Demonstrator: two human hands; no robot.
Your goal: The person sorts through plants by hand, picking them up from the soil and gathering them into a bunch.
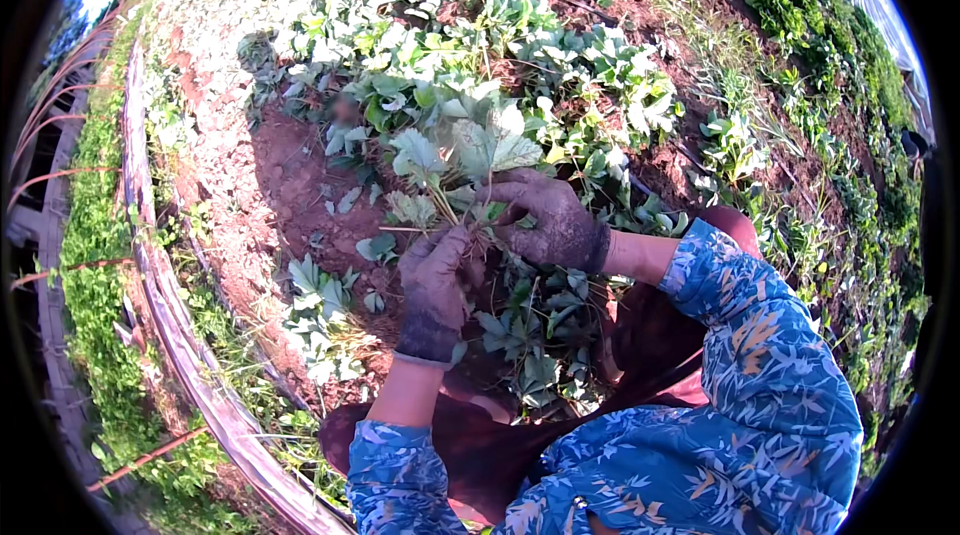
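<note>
My left hand (pixel 435 287), in a soil-stained work glove, closes its fingers around the base of a small leafy plant (pixel 491 148), where thin stems and fine roots meet. My right hand (pixel 551 223), gloved too, is bent over the same plant from the right, thumb and finger at its stems near the crown. Broad toothed leaves spread upward above both hands. Whether the right fingertips pinch a stem is hard to see. Beneath the hands lie more dark green leaves (pixel 536 340), between my knees.
A heap of uprooted-looking leafy plants (pixel 450 32) covers the ground ahead. Reddish soil (pixel 292 167) shows at the left, with a small clump of leaves (pixel 322 302). A long pale plastic strip (pixel 161 280) runs down the left side; rusty hoops (pixel 67 178) stand beyond it.
</note>
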